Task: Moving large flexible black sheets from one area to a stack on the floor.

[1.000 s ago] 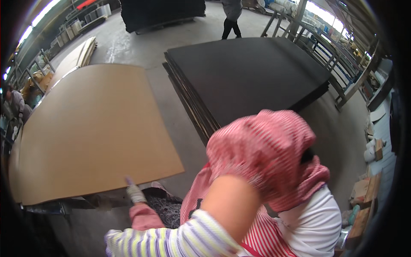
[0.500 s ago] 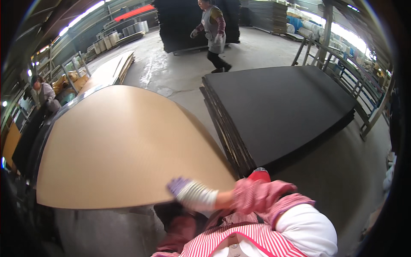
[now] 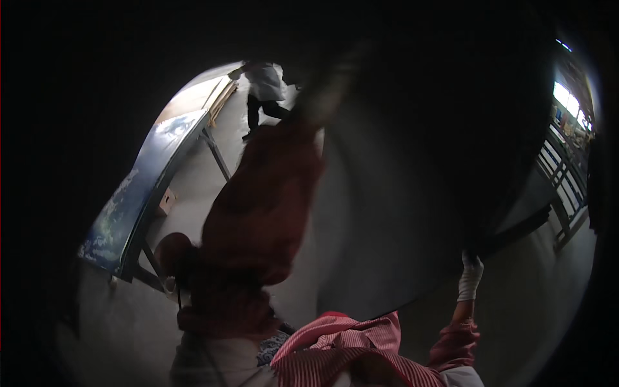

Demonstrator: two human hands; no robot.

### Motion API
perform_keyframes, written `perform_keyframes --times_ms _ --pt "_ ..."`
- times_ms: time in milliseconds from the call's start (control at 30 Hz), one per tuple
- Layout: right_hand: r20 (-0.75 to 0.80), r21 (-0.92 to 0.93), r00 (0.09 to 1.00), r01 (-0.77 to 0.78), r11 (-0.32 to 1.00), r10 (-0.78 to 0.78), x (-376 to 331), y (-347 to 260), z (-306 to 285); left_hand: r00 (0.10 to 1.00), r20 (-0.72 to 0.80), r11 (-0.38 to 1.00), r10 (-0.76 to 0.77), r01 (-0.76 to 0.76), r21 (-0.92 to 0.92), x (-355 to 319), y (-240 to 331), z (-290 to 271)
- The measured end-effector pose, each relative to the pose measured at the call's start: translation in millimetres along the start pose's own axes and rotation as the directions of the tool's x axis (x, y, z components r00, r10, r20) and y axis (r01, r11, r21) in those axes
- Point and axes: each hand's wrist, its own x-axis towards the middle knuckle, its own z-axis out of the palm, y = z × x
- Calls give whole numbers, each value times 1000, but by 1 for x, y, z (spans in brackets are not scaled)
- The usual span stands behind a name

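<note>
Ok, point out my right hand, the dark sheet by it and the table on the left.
Right hand [image 3: 471, 277]: head view, middle of the glove.
Dark sheet [image 3: 393, 261]: head view, lower part.
Table [image 3: 148, 175]: head view, shiny top.

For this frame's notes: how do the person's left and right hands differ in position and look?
The left hand is high in the picture, while the right hand is low, at the lower edge of the dark sheet.
The left hand is blurred and shadowed, its fingers unreadable; the right hand is sharper, its pale glove plain.
Both arms wear reddish sleeves; neither hand's grip can be confirmed.
</note>
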Motion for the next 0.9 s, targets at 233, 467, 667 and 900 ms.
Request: perform_keyframes --times_ms 233,467,667,900 --pt "-150 279 489 -813 511 859 -64 192 -85 797 580 940 169 48 -339 -80 110 154" --pt "146 628 480 -720 294 865 -136 181 -34 601 376 679 -706 423 600 -392 13 125" --pt "216 638 518 -717 282 828 -133 145 -11 -201 333 -135 -921 968 212 -535 -9 49" --pt "170 525 732 -633 568 659 -80 111 -29 63 433 -97 -899 937 -337 -496 53 64"
